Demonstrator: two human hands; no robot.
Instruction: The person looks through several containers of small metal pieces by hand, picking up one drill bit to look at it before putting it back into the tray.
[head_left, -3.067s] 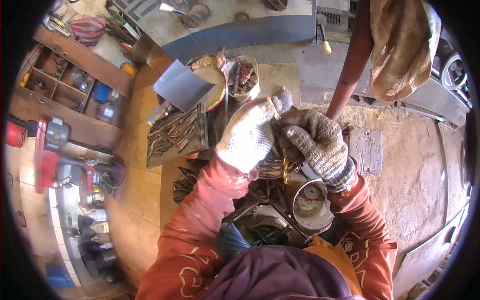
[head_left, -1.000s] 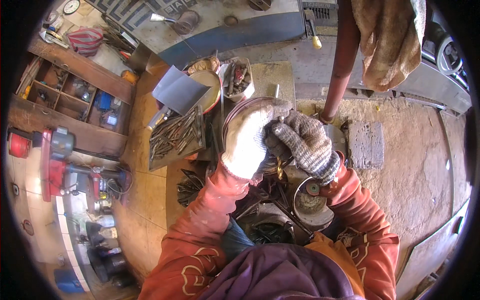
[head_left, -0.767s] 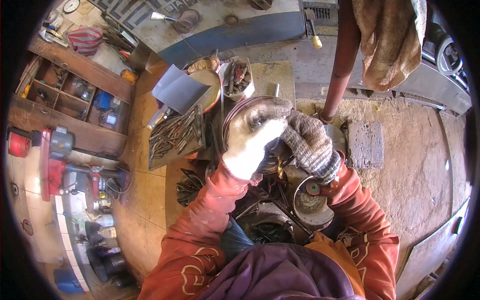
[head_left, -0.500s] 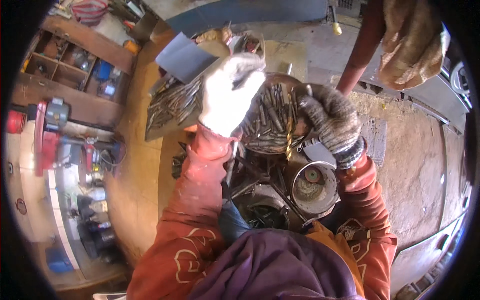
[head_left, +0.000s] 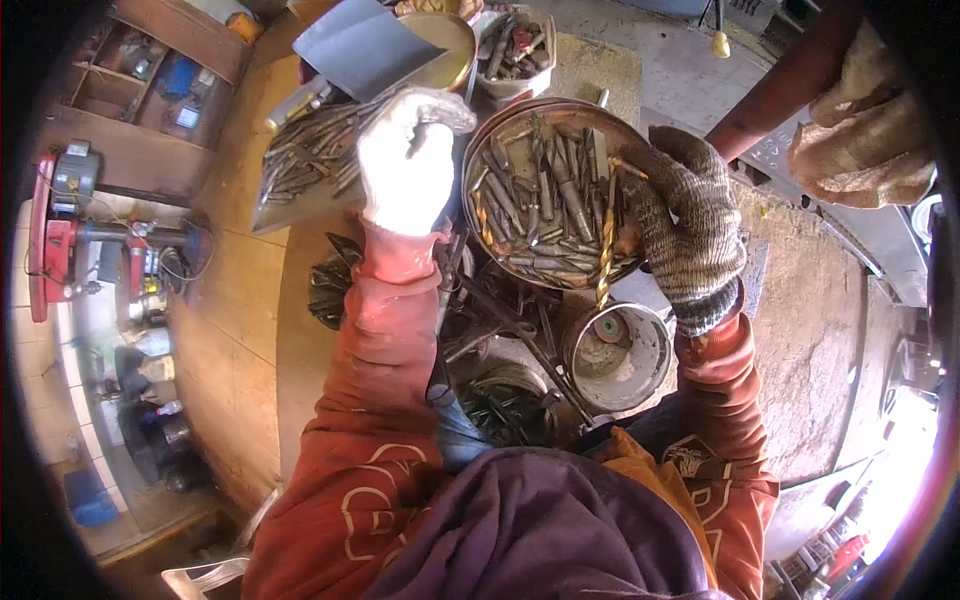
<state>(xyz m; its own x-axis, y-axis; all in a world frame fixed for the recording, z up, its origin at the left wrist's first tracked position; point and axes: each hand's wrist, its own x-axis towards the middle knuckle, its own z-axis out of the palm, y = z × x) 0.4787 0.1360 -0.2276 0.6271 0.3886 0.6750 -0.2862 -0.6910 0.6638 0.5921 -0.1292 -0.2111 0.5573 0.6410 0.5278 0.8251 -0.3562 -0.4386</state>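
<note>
A round metal tin (head_left: 500,135) filled with several grey drill bits is held up between my hands. My left hand (head_left: 405,165), in a white glove, is closed on the tin's left rim. My right hand (head_left: 685,225), in a grey knitted glove, is at the tin's right rim, its fingers pinching a long gold-coloured drill bit (head_left: 604,262) that hangs point down past the tin's lower edge. Directly under the bit's tip stands a round white container (head_left: 625,370).
A flat tray of drill bits (head_left: 300,165) lies left of the tin, with a grey-blue sheet (head_left: 365,45) and a small tub of tools (head_left: 515,45) behind. Loose metal tools (head_left: 500,330) lie below. A red drill press (head_left: 60,230) stands far left; a cloth (head_left: 865,125) hangs on a rust-red pipe (head_left: 770,95).
My hands have moved apart from a clasp over the tin to its two rims, uncovering the bits inside. The gold bit now hangs below my right hand. The view has tilted.
</note>
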